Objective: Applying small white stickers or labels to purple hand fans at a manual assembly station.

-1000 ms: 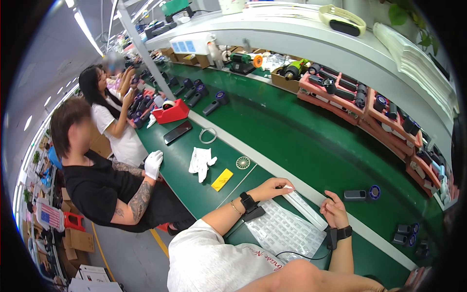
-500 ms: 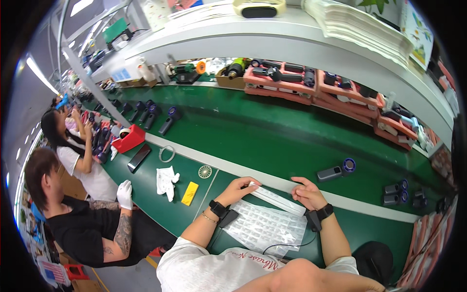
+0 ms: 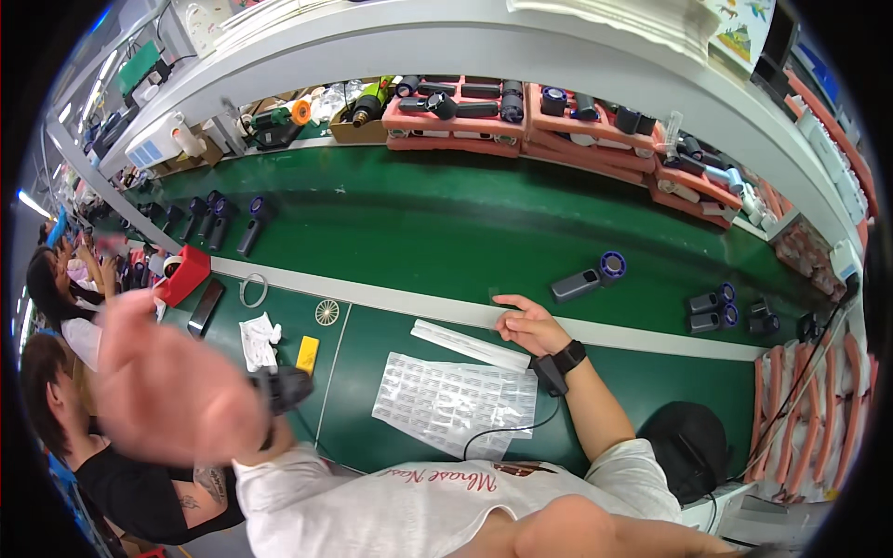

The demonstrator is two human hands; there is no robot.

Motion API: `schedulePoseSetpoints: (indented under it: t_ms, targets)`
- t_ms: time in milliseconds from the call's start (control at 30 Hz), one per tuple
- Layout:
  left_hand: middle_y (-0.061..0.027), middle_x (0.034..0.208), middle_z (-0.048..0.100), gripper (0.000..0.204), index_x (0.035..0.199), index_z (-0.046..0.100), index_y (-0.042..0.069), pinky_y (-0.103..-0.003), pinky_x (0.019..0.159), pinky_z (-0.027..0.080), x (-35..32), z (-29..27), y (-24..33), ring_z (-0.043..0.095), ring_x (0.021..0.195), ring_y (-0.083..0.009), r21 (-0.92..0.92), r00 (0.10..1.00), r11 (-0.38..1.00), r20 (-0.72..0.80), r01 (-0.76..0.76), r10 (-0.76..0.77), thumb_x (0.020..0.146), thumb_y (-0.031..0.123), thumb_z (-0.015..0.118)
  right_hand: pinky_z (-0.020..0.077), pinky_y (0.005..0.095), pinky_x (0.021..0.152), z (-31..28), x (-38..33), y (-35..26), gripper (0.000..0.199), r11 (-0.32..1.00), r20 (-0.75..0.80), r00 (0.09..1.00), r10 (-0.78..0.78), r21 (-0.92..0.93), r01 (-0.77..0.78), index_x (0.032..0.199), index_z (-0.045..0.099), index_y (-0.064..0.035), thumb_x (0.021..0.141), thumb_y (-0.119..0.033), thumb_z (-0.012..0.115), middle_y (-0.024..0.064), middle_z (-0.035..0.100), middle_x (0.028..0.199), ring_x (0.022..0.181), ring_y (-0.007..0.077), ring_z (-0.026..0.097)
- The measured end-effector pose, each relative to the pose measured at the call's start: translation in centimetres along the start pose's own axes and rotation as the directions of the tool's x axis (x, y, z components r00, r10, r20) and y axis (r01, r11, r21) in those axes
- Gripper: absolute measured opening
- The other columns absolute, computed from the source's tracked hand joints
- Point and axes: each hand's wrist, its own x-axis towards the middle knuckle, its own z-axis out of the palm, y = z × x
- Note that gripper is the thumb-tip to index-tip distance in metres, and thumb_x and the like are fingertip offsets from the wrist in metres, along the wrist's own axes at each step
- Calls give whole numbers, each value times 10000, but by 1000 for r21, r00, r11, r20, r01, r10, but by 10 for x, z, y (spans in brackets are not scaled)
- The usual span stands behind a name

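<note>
My left hand (image 3: 172, 386) is raised close to the camera on the left, smeared by motion; its fingers cannot be made out. My right hand (image 3: 532, 325) is over the front of the bench, its index finger stretched out to the left and apart from the thumb. A tiny see-through piece (image 3: 495, 294) appears at that fingertip, too small to name. Just left of this hand lies a long folded white strip (image 3: 470, 346). Nearer me, a translucent sheet with rows of small printed labels (image 3: 456, 400) lies flat on the green bench.
A grey handheld fan (image 3: 577, 285) lies beyond my right hand, with more fans (image 3: 712, 312) to its right. Left are a yellow block (image 3: 308, 355), white gloves (image 3: 259, 340), a phone (image 3: 206, 308) and a red tape dispenser (image 3: 189, 275). Co-workers sit left. A black cap-like item (image 3: 686, 445) is near right.
My left hand has let go of the white strip and swung up and left, toward the camera. The view has shifted right. My right hand stays near the strip's right end.
</note>
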Motion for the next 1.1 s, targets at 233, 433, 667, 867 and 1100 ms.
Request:
schedulePoseSetpoints:
  t_ms: [233, 433, 667, 867, 1100]
  targets:
    - [-150, 1240, 496, 536, 1283, 477, 136, -470, 860, 399, 31, -5, 9, 443, 1116, -313, -44, 948, 990, -295, -136, 117, 854, 441, 579, 463, 270, 729, -3, -6, 6, 445, 999, -79, 996, -46, -10, 45, 1296, 425, -13, 872, -39, 560, 129, 612, 930, 788, 165, 570]
    - [-143, 1223, 502, 530, 1283, 475, 138, -469, 857, 401, 30, -11, 22, 452, 1091, -305, -51, 953, 991, -284, -121, 102, 852, 428, 580, 460, 269, 718, 5, -3, 3, 420, 1000, -87, 996, -25, -4, 25, 1284, 441, -15, 883, -63, 554, 111, 612, 905, 765, 157, 564]
    - [-134, 1203, 508, 524, 1284, 473, 140, -468, 854, 402, 29, -6, 22, 462, 1062, -295, -90, 957, 988, -273, -125, 96, 850, 413, 581, 452, 264, 710, 4, -2, 2, 394, 999, -93, 995, -33, 18, 34, 1273, 453, -12, 896, -84, 541, 101, 616, 896, 765, 150, 558]
    - [-126, 1186, 514, 519, 1284, 471, 143, -467, 851, 404, 25, 3, 18, 470, 1037, -286, -159, 962, 979, -261, -127, 82, 848, 401, 581, 448, 268, 708, 2, -5, 5, 375, 999, -106, 994, -35, 1, 35, 1271, 454, -18, 911, -102, 520, 99, 599, 880, 769, 156, 552]
    - [-117, 1166, 521, 514, 1284, 468, 145, -466, 847, 405, 18, 18, 10, 480, 1008, -276, -259, 970, 958, -235, -119, 57, 845, 386, 582, 444, 271, 706, 2, -1, 6, 373, 999, -107, 994, -38, -6, 38, 1274, 451, -22, 917, -108, 513, 98, 590, 874, 765, 160, 541]
